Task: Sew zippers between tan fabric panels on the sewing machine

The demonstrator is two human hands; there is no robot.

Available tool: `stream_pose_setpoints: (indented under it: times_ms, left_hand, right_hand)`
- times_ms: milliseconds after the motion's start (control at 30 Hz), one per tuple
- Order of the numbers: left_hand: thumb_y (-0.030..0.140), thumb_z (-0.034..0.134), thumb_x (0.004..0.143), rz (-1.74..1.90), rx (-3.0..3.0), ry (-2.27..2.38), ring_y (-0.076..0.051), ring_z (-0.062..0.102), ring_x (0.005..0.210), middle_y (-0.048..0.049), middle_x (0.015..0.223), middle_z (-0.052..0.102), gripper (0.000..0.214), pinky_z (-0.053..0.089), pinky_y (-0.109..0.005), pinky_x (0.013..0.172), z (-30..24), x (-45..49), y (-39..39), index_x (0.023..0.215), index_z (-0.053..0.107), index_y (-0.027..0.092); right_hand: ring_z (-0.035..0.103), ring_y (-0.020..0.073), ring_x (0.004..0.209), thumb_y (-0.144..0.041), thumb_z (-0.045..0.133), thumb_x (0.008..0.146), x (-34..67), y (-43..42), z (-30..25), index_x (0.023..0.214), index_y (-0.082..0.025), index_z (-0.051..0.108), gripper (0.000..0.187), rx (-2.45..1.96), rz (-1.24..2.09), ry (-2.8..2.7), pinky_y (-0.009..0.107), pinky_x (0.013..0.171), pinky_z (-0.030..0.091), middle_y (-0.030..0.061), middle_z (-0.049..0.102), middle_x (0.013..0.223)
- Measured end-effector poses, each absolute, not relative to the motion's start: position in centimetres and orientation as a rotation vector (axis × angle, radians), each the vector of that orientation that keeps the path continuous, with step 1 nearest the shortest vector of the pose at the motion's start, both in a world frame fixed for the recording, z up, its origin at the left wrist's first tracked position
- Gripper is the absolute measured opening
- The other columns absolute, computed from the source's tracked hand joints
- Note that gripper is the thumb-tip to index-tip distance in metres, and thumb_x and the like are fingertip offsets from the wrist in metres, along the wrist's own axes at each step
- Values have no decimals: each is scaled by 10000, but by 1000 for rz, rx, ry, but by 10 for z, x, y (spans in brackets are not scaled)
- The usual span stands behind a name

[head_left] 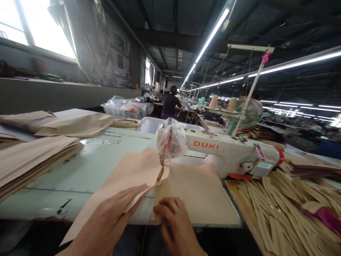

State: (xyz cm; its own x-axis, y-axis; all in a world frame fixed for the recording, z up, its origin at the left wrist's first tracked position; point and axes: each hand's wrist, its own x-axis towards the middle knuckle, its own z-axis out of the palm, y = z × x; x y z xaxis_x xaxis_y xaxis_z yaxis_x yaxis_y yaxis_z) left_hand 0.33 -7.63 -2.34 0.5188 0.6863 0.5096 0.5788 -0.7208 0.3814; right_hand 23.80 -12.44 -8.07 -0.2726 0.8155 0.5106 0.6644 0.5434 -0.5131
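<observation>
Lying flat on the pale green worktop [80, 177], beige fabric piece [128, 177] folded under the needle of the white sewing machine [229, 153]. Left hand [106, 220] spread open, pressing the fabric's lower edge. Right hand [173, 224] fingers curled, pinching the tan panel [197, 192] beside it.

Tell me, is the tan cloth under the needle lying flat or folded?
Folded: the tan cloth has its edge turned over beside the left hand.
</observation>
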Motion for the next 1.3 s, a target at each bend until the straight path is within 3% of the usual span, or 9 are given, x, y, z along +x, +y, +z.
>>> stream_pose_setpoints:
  times_ms: [133, 233, 367, 467, 700, 833, 967, 1167, 1300]
  left_hand:
    - [487, 374, 1055, 872, 2372, 1043, -277, 642, 1213, 15, 1236, 723, 432, 540, -367, 1025, -4, 6, -72, 1330, 658, 316]
    - [497, 362, 1061, 850, 2264, 979, -277, 666, 1150, 18, 1145, 751, 439, 549, -360, 995, 4, 9, -73, 1281, 694, 311]
    - [507, 344, 1062, 901, 2237, 1002, -274, 671, 1132, 27, 1209, 724, 444, 542, -367, 998, 9, 12, -77, 1259, 704, 338]
    - [475, 315, 1074, 890, 2230, 988, -264, 679, 1121, 23, 1199, 732, 458, 563, -325, 956, 13, 12, -80, 1281, 696, 327]
    - [374, 352, 1065, 851, 2303, 1010, -199, 682, 1141, 45, 1238, 720, 407, 503, -259, 1037, 3, 12, -82, 1338, 652, 343]
    - [189, 404, 983, 833, 2553, 900, -170, 677, 1154, 30, 1291, 698, 430, 497, -216, 1040, -9, 11, -89, 1327, 636, 301]
    - [49, 493, 814, 698, 2862, 674, -181, 619, 1255, -9, 1375, 647, 601, 361, -273, 1187, -42, 14, -94, 1376, 567, 248]
    - [65, 477, 927, 870, 3062, 452, -181, 516, 1367, -51, 1417, 613, 542, 191, -306, 1252, -108, 21, -77, 1448, 488, 217]
    - [42, 477, 900, 969, 3162, 438, -176, 463, 1405, -59, 1412, 617, 474, 70, -368, 1262, -115, 24, -74, 1347, 568, 169]
  right_hand:
    - [554, 212, 1048, 16, 635, 765, 246, -121, -87, 1096, -284, 681, 449, -1247, 272, -1956, 352, 907, 454, 5, 652, 1098]
    - [570, 210, 993, -59, 668, 862, 246, -119, -92, 1041, -283, 712, 290, -1214, 239, -1879, 348, 869, 458, 13, 674, 1020]
    - [593, 197, 941, -178, 607, 981, 244, -118, -95, 1003, -259, 712, 135, -1148, 294, -1783, 329, 823, 475, 25, 674, 975]
    - [605, 194, 944, -199, 605, 990, 250, -116, -95, 997, -256, 707, 117, -1141, 346, -1840, 324, 812, 481, 24, 680, 984]
    - [601, 198, 947, -175, 600, 991, 257, -114, -92, 1027, -264, 701, 139, -1118, 352, -1986, 336, 799, 480, 20, 700, 977]
    - [579, 191, 930, -120, 552, 986, 254, -117, -92, 1034, -261, 672, 191, -1079, 243, -2030, 335, 806, 459, 8, 684, 962]
    - [555, 228, 987, -162, 447, 961, 259, -118, -97, 1084, -216, 644, 238, -995, 48, -2111, 373, 858, 472, 60, 637, 984]
    - [580, 227, 980, -155, 445, 850, 270, -111, -107, 1000, -182, 586, 208, -861, -111, -2176, 370, 916, 493, 74, 620, 914]
    - [587, 187, 876, -66, 409, 817, 264, -107, -109, 931, -187, 528, 205, -834, -190, -2115, 350, 898, 504, 51, 618, 857]
